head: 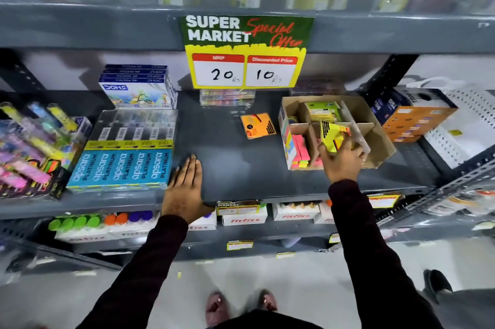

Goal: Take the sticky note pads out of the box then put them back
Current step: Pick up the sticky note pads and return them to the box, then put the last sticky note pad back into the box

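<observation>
Two dark-sleeved arms [150, 261] reach out from the bottom of the view toward a grey metal shelf [235, 168]. Below them, on the pale floor, a pair of maroon shoes [241, 307] shows.

Taking the divided brown cardboard box [375, 138] on the shelf as the landmark: it stands toward the right end of the shelf, open at the top, with cardboard partitions splitting it into compartments. The right hand [341, 160] hovers over the box's front middle, and its fingers [348, 141] are closed around a yellow sticky note pad with black print [332, 135], held tilted above the partitions. In the box's left front compartment stand pink and yellow-green sticky note pads [301, 152] on edge. In its rear compartment sits a green sticky note pad [322, 111]. The compartments on the box's right side look bare.

Just left of the box, flat on the shelf and apart from it, lies an orange sticky note pad with black print [258, 125].

Well to the left of the box, the left hand [184, 186] rests palm down on the shelf's front edge, fingers stretched flat and gripping nothing. It touches the near right corner of a row of blue Apsara Platinum pencil packs [120, 168]. Behind those packs stands a white and blue DOMS box stack [136, 87].

Above the box and to its left, a green, yellow and red price sign [246, 52] hangs from the upper shelf's edge. Right of the box sits an orange and navy carton [412, 119].
</observation>
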`<state>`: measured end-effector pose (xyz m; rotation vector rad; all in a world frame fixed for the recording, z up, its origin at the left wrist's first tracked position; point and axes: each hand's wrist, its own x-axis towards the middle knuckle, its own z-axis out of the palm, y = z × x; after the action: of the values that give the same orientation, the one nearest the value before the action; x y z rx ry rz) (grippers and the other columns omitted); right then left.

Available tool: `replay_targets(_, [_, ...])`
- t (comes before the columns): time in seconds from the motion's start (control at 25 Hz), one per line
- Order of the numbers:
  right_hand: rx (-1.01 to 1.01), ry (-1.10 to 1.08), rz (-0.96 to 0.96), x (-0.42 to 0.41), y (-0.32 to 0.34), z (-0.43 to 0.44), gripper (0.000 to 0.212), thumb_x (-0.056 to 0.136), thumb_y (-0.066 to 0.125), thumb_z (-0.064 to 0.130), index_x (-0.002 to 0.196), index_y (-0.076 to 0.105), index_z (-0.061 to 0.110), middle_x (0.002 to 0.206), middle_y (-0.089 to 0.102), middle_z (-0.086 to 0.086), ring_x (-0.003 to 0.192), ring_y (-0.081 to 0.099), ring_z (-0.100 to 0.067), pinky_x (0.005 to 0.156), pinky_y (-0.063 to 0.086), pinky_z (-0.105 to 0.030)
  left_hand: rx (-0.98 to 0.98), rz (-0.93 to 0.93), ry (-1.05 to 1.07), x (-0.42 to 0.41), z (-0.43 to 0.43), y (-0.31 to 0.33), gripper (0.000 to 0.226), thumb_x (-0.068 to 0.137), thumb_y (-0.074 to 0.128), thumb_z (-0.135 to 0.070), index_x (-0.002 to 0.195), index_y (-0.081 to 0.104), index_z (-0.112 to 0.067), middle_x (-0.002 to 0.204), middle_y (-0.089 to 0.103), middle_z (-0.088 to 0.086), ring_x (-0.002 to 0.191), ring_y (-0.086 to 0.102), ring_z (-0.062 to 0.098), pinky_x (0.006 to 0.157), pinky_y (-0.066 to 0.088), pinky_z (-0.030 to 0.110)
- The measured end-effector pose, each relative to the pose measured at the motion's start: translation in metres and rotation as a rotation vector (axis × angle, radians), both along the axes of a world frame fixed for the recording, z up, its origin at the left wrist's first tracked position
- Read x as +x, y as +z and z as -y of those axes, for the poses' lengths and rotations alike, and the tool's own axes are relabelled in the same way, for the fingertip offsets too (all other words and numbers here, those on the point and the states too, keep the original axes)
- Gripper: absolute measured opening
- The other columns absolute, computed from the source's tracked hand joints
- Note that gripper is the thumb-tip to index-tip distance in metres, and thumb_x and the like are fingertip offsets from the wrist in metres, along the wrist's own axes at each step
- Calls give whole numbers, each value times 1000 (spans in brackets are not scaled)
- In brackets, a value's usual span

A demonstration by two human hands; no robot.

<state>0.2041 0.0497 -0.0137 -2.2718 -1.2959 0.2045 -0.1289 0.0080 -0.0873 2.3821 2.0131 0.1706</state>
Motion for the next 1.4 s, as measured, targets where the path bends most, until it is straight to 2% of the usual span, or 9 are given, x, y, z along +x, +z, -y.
replay_targets(0.2, [-6, 41, -74, 3, -29, -6, 65, 98, 48, 38, 151, 25, 10, 155, 21, -28, 144, 19, -42, 118, 18, -48, -36, -45, 10, 0, -1, -1, 127, 53, 73, -66, 143, 14, 1, 154, 18, 20, 142, 21, 32, 116, 17, 45])
replay_targets(0.52, [-20, 25, 92, -6, -33, 1, 46, 102, 39, 31, 143, 43, 10, 152, 30, -25, 140, 25, -44, 117, 20, -48, -42, -97, 5, -1, 0, 1, 131, 52, 67, -73, 144, 10, 1, 155, 14, 19, 143, 17, 31, 116, 13, 42])
replay_targets(0.6, [138, 8, 131, -15, -15, 0, 43, 101, 42, 29, 132, 54, 2, 142, 44, -29, 130, 38, -47, 111, 29, -52, -46, -98, 4, 0, 0, 2, 130, 53, 69, -71, 144, 9, 0, 155, 14, 19, 143, 16, 31, 117, 13, 42])
replay_targets(0.72, [466, 202, 196, -56, 12, -8, 35, 93, 50, 26, 106, 66, -2, 118, 61, -30, 106, 57, -47, 89, 49, -49, -26, -96, -6, 1, 1, 3, 120, 60, 73, -60, 143, 12, 2, 155, 15, 19, 143, 17, 31, 117, 16, 43])
replay_targets(0.76, [450, 314, 156, -74, 18, -15, 36, 93, 50, 29, 106, 67, 1, 117, 62, -27, 104, 59, -44, 85, 52, -44, -16, -93, -6, 1, 1, 4, 117, 62, 75, -57, 143, 13, 2, 154, 17, 20, 142, 20, 31, 117, 18, 44])
replay_targets(0.84, [194, 503, 51, -107, 19, -36, 42, 95, 51, 37, 118, 62, 5, 125, 58, -24, 113, 56, -41, 91, 49, -40, -10, -58, -4, 1, 1, 6, 118, 59, 77, -56, 141, 18, 4, 152, 24, 22, 140, 27, 33, 115, 23, 45])
replay_targets(1.0, [-364, 484, 151, -134, -9, -78, 79, 92, 47, 55, 147, 27, 2, 153, 23, -30, 143, 23, -43, 118, 23, -46, -20, 52, -25, 1, 3, 8, 117, 52, 78, -52, 139, 26, 7, 148, 30, 26, 136, 32, 38, 112, 24, 51])
replay_targets(1.24, [-298, 377, 248, -142, -20, -85, 76, 88, 54, 52, 138, 34, -2, 137, 42, -33, 129, 37, -43, 110, 31, -45, -21, 73, -26, 2, 3, 11, 118, 45, 82, -52, 134, 35, 9, 144, 37, 28, 132, 37, 42, 108, 29, 57])
replay_targets(1.4, [-202, 481, 332, -142, -6, -46, 82, 91, 48, 52, 147, 23, -3, 139, 38, -35, 130, 36, -43, 112, 27, -48, 10, -45, 5, 3, 3, 11, 107, 62, 79, -46, 139, 25, 5, 151, 25, 21, 139, 28, 33, 113, 25, 46])
